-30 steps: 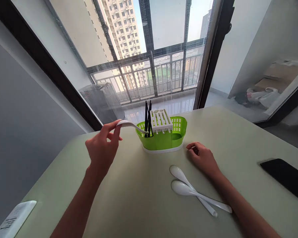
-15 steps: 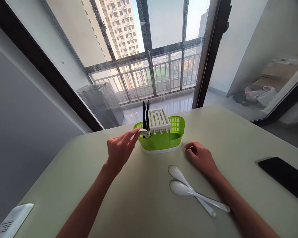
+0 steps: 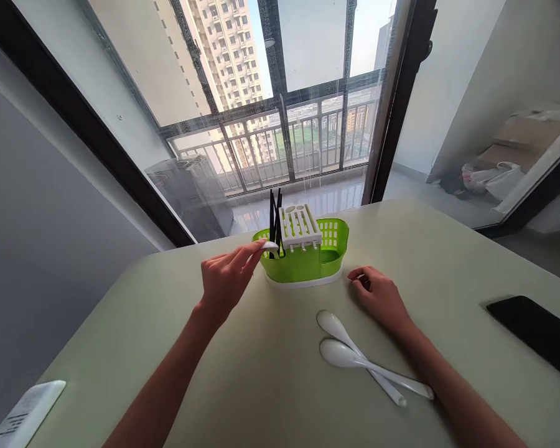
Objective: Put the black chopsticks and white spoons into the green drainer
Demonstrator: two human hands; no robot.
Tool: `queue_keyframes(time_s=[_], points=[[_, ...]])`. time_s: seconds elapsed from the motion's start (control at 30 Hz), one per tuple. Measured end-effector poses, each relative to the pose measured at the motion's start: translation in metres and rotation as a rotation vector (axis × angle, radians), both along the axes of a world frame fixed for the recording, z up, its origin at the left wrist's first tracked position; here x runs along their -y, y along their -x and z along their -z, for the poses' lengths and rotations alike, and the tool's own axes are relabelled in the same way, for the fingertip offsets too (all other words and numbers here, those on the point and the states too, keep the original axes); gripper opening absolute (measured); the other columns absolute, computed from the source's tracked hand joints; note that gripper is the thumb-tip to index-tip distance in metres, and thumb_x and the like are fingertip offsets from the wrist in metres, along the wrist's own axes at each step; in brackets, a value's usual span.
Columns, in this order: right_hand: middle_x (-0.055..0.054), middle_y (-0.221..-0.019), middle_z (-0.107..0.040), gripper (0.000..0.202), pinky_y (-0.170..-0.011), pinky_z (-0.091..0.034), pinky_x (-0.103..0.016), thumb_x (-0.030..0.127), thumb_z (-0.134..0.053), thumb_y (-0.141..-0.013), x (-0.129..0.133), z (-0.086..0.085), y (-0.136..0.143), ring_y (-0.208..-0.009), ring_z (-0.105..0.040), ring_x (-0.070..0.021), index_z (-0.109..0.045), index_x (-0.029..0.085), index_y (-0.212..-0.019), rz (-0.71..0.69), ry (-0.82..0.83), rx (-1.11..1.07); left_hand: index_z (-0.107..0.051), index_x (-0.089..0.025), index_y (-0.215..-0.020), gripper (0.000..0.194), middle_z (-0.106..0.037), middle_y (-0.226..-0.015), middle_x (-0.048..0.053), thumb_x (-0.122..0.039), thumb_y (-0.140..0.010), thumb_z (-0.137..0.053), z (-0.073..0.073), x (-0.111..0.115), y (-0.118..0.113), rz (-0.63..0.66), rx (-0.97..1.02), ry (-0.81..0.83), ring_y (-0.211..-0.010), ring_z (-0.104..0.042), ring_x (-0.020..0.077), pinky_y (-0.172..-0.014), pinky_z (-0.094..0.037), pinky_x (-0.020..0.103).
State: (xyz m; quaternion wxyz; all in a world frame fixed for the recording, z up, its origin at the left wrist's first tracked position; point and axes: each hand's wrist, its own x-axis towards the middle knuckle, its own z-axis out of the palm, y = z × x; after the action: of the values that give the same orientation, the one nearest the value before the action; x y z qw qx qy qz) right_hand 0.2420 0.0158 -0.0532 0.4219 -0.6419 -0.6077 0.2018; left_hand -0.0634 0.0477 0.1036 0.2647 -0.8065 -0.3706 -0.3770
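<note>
1. White and glossy, a spoon [image 3: 270,247] is pinched between the thumb and fingers of the left hand [image 3: 228,280], over the left end of the green basket [image 3: 292,271]; only a short, rounded part of it shows, right beside the chopsticks.
2. Dark chopsticks [image 3: 271,214] stand in the basket's left compartment, leaning a little and crossing one another.
3. A white slotted rack [image 3: 301,225] sits across the middle of the basket, small hooks along its near edge; the right compartment has a lattice wall, and a white base runs underneath.
4. The right hand [image 3: 378,295] is released — fingers loosely curled, nothing in them — and rests on the pale table [image 3: 252,379], near the basket's right end.
5. Nearer, two more white spoons [image 3: 340,353] lie crossed on the table, bowls to the left, handles running right and near — one handle tip reaches the right forearm.
6. A black flat object [image 3: 536,333] lies at far right of the spoons; a white one [image 3: 30,410] lies at the near left edge.
</note>
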Motion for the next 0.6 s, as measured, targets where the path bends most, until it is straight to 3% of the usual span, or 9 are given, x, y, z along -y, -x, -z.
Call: queue_keyframes(time_s=[0.13, 0.27, 0.47, 0.6], points=[[-0.004, -0.089, -0.070, 0.027, -0.073, -0.046, -0.033, 0.035, -0.046, -0.083, 0.000, 0.000, 0.000, -0.072, -0.062, -0.0189, -0.067, 0.021, -0.089, -0.001, 0.001, -0.007, -0.079, -0.029, -0.104, 0.013, -0.082, -0.088, -0.005, -0.029, -0.096, -0.069, 0.012, -0.003, -0.001, 0.010, -0.033, 0.004, -0.054, -0.069, 0.0066, -0.054, -0.042, 0.020], [-0.005, -0.090, -0.071, 0.027, -0.073, -0.046, -0.033, 0.035, -0.045, -0.083, 0.000, 0.000, 0.000, -0.071, -0.062, -0.0186, -0.067, 0.021, -0.089, -0.003, -0.002, -0.012, -0.079, -0.028, -0.102, 0.012, -0.082, -0.089, -0.004, -0.030, -0.095, -0.069, 0.019, -0.004, -0.002, 0.016, -0.048, 0.026, -0.055, -0.070, 0.0075, -0.053, -0.042, 0.020], [-0.004, -0.090, -0.071, 0.027, -0.074, -0.046, -0.032, 0.035, -0.046, -0.084, 0.000, 0.001, 0.000, -0.072, -0.062, -0.0187, -0.068, 0.022, -0.089, -0.004, -0.001, -0.007, -0.078, -0.027, -0.099, 0.010, -0.082, -0.090, -0.004, -0.030, -0.095, -0.069, 0.016, 0.002, -0.006, 0.030, -0.035, 0.082, -0.051, -0.067, 0.0060, -0.051, -0.042, 0.020], [-0.004, -0.090, -0.071, 0.026, -0.073, -0.046, -0.032, 0.035, -0.046, -0.084, 0.000, 0.001, 0.000, -0.072, -0.063, -0.0186, -0.068, 0.022, -0.090, 0.004, 0.000, -0.004, -0.072, -0.024, -0.106, 0.015, -0.080, -0.104, 0.000, -0.032, -0.094, -0.070, 0.013, 0.009, -0.006, 0.060, -0.017, 0.135, -0.051, -0.065, 0.0038, -0.050, -0.044, 0.018]])
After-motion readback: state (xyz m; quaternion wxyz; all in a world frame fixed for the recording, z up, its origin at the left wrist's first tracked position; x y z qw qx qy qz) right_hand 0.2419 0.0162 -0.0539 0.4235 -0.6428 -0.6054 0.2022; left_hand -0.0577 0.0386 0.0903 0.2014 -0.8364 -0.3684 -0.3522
